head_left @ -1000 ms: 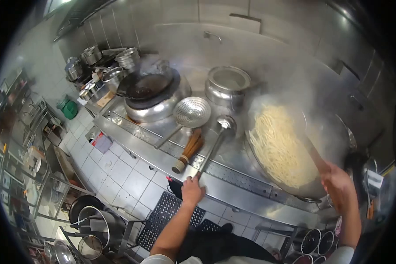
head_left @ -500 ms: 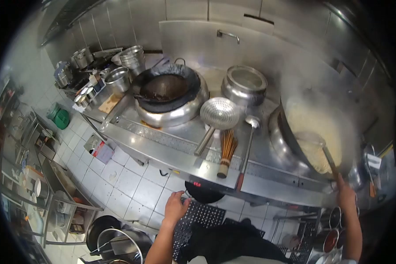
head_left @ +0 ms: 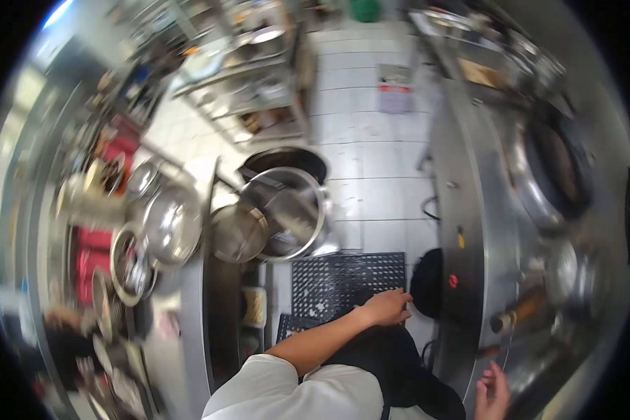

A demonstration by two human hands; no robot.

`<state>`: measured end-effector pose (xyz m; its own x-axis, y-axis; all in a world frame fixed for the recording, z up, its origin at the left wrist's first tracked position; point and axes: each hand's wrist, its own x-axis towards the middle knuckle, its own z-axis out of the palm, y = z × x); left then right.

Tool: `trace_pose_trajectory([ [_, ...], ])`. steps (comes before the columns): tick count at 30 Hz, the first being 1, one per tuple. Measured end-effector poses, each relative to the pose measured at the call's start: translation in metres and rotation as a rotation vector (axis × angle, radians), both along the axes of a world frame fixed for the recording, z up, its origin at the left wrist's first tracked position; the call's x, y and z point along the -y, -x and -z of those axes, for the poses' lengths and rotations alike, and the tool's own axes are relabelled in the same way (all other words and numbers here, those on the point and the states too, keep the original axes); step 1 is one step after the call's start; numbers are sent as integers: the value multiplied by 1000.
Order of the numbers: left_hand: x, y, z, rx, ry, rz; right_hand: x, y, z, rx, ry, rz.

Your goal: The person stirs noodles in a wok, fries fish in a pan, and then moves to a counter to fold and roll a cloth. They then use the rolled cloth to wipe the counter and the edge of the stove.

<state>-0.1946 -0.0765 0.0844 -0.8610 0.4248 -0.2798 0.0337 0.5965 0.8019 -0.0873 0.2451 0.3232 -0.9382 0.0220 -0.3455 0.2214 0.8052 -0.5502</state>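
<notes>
My left hand hangs in front of my dark apron, above the black perforated mat. Nothing shows in it, and its fingers are loosely apart. Low on the right, my right hand is held up with fingers spread and nothing in them. It is near the red handle end of a ladle on the stove edge. A bamboo wok brush lies just beyond, and a blurred perforated skimmer rests behind it. The steaming wok of the earlier frame is out of view.
A dark wok sits on the stove at right. Left of the aisle stand a large metal pot, a black pan and a counter with steel bowls. A box stands on the tiled floor.
The view has swung left, from the stove to the aisle. My right hand has let go of the long handle in the steaming wok. My left hand now lies across my front.
</notes>
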Motion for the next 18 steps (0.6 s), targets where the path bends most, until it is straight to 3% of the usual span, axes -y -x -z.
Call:
trace_pose_trajectory([
  [1,14,-11,-3,13,-1,-88,14,23,11,-24,140,-57],
  [4,74,-53,-14,-22,-14,-444,32,79,54,60,137,-262],
  [10,192,-189,-66,49,69,-1278,110,147,96,-43,282,-591],
  [12,239,-246,-27,-71,-46,-1494,141,149,92,-53,309,-626],
  [16,320,-309,-66,-194,-527,-2001,206,137,79,5,252,-835],
  [18,398,-351,-47,-295,-668,-2141,244,131,85,-12,240,-930],
])
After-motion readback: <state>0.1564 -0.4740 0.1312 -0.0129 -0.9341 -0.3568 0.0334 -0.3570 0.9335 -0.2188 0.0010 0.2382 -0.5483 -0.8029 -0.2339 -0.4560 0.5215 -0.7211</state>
